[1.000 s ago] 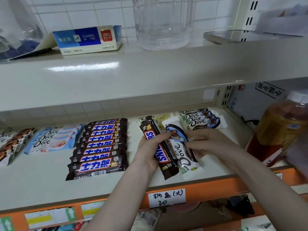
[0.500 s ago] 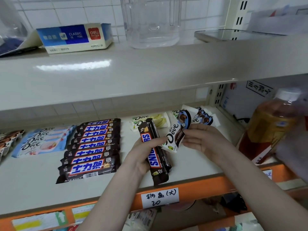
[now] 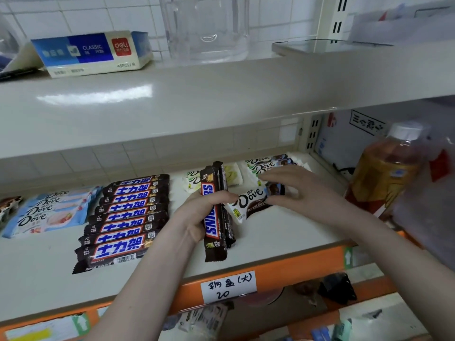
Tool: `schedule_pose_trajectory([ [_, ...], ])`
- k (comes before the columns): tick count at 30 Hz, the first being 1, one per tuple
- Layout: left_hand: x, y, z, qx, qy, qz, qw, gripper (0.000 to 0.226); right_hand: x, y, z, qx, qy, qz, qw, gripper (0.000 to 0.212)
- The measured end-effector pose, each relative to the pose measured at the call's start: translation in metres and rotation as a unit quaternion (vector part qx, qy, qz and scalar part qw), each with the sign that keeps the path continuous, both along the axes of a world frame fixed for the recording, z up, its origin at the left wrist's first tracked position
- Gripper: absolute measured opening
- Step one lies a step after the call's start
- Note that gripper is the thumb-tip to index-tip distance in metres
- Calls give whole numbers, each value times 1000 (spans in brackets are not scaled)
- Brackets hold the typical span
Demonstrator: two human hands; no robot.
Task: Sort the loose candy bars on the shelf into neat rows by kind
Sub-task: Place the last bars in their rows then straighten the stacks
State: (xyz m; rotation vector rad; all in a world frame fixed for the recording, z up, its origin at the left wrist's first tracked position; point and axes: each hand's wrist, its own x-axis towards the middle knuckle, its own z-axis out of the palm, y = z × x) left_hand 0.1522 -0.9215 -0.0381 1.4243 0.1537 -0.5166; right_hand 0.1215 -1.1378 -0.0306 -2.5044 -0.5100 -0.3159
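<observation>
The left hand (image 3: 197,217) grips a bundle of Snickers bars (image 3: 213,212) upright above the shelf (image 3: 283,232). Just right of the bundle, the right hand (image 3: 295,190) pinches a white Dove bar (image 3: 248,203). A neat Snickers row (image 3: 125,217) lies left of it.

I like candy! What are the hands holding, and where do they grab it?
The left hand grips brown candy bars around their middle. The right hand pinches a white chocolate bar at its right end.
</observation>
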Motion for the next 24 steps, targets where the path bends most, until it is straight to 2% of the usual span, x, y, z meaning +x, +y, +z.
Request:
schedule_pose_trajectory([
  [4,-1,-6,-2,5,5,-24,1000,32,0,-4,0,-127,1,48,991,53],
  [9,-3,-10,-9,-14,32,-33,999,33,4,-8,-3,-187,16,41,981,55],
  [14,1,-9,-18,-146,79,1,986,7,11,-17,1,-279,-20,-14,960,54],
  [16,3,-8,-21,-170,84,13,982,6,15,-20,5,-321,-28,-51,945,53],
  [20,2,-5,-24,-181,90,11,979,8,23,-21,6,-361,-25,-87,928,46],
  [24,1,-6,-25,-182,97,0,978,10,32,-21,3,-354,-6,-108,929,41],
])
